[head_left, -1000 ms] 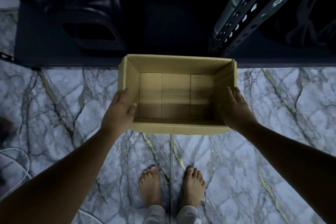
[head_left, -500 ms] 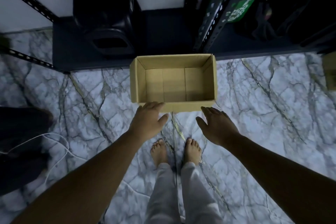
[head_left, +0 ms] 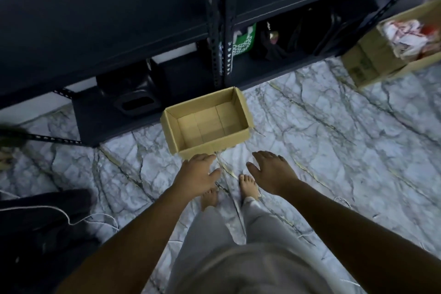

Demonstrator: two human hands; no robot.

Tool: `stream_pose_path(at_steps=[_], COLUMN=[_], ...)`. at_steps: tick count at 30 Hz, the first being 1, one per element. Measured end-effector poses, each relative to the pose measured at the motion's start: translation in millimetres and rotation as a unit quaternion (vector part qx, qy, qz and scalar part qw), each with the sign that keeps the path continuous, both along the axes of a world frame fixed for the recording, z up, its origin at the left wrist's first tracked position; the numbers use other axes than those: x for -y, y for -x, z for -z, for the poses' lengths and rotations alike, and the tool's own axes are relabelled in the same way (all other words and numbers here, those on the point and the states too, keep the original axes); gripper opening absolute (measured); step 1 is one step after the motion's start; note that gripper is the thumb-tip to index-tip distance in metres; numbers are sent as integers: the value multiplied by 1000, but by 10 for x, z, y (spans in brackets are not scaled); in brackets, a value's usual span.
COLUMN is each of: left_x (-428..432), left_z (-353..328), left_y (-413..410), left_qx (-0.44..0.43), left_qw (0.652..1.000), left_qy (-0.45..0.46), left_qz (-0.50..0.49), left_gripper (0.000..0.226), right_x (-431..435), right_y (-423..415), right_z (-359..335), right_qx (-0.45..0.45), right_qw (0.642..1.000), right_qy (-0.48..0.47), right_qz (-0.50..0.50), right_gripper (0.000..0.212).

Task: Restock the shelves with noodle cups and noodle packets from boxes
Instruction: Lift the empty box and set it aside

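Note:
An empty open cardboard box (head_left: 243, 112) sits on the marble floor against the foot of the dark metal shelving (head_left: 100, 31). My left hand (head_left: 198, 172) hangs just in front of the box's near wall, fingers relaxed, holding nothing. My right hand (head_left: 269, 172) hovers to the right of it, fingers spread, also empty and apart from the box. At the far right a second cardboard box (head_left: 427, 59) holds red-and-white packets (head_left: 405, 31).
A closed printed carton (head_left: 365, 62) stands beside the packet box. The bottom shelf holds a black bin (head_left: 133, 98), a green pack (head_left: 243, 40) and dark bags. A black bag (head_left: 43, 227) and white cord (head_left: 71, 217) lie on the floor at left. My bare feet (head_left: 248, 186) stand below the box.
Both hands have let go of the empty box, now resting on the floor, and drawn back. The view has risen and turned right, bringing the packet box into sight.

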State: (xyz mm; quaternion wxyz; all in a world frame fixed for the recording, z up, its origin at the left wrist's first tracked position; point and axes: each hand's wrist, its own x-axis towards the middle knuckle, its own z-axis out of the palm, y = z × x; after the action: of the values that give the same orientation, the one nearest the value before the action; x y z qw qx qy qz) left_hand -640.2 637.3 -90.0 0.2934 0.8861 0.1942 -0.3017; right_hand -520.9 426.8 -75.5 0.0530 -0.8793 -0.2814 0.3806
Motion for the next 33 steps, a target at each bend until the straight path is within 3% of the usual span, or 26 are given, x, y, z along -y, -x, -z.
stream_pose_path(at_steps=[7,12,15,21,27,33], left_x=[127,333,617,1405,2339,3289], left_z=[-210,-294,-337,-452,-556,-625], left_y=[-187,-392,-509,-731,-918,-1135], left_qx=[-23,-36,-23,-11,0,-2], left_qw=[979,953,920,850,789,761], left_qy=[-7,-3,-12,-20,-38,-61], left_qz=[200,301,392,526,614,645], left_gripper=[70,79,66,66,66,65], right_x=[274,468,706,1262,1890,2761], right_y=[585,1012,1225,1561,1729,1743], right_z=[-249,-337,-394,-466,-500,-547], right_qx=[-1,-14,-5,-4,-2,-2], right_qw=[987,957,931,872,820,795], right_qy=[24,19,17,28,28,21], right_qz=[157,289,365,489,572,606], right_gripper=[67,71,70,66,63,67])
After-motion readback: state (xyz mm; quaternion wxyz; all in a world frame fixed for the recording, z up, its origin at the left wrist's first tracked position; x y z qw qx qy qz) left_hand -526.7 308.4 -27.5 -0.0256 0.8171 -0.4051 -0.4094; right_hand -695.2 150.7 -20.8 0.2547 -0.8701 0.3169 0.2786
